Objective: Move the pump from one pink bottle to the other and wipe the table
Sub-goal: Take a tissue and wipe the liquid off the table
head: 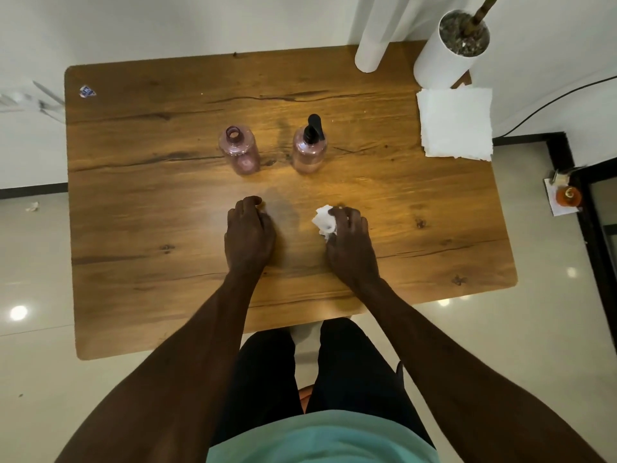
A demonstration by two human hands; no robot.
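Right hand [347, 235] clutches crumpled tissue [324, 222] on table [133, 228]; left hand [248, 232] curled, empty, knuckles down. Pink bottles far of hands: left bottle [239, 152] open, right bottle [310, 152] wears pump [313, 128].

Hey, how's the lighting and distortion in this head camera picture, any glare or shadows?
Head view: warm glare brightens the table between the hands; lamp reflections spot the floor; a dark smudge, maybe shadow, lies beside the left hand; wide-angle lens bows the table's edges.
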